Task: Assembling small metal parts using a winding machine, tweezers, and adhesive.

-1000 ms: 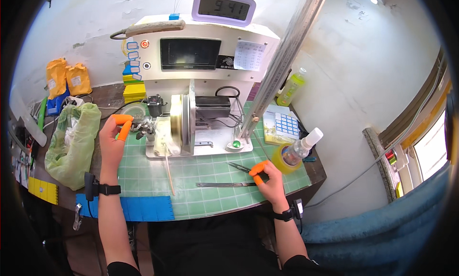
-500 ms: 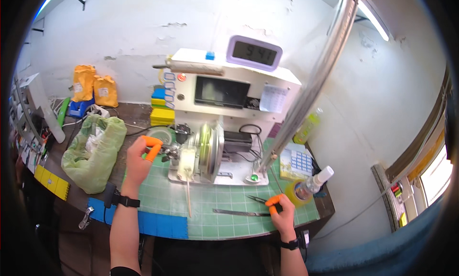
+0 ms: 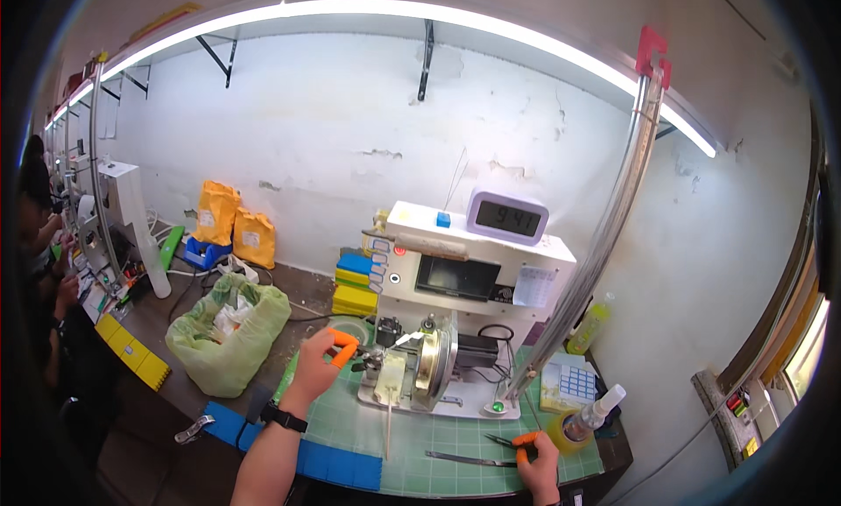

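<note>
My left hand [image 3: 317, 366], with orange finger covers on thumb and forefinger, is closed in a pinch beside the metal fittings at the left of a white bench machine [image 3: 399, 219]. What sits between those fingertips is too small to make out. A brass-coloured round wheel [image 3: 429, 366] and a pale block [image 3: 390, 379] with a thin stick hanging from it are close to that hand. My right hand [image 3: 537, 465], also with orange finger covers, is closed on dark tweezers [image 3: 501, 440] at the front right. A thin metal strip [image 3: 464, 459] lies on the green mat with one end near this hand.
A spray bottle [image 3: 578, 423] of yellow liquid stands right of my right hand. Left of the machine sits a green plastic bag [image 3: 219, 339]. A blue strip [image 3: 337, 465] lies along the front edge. A metal pole [image 3: 604, 243] rises at right. Another person's hand [image 3: 67, 287] shows far left.
The head view has swung upward and left, so the bench appears lower and further right, and the lamp shows. Both hands keep their places at the machine and mat.
</note>
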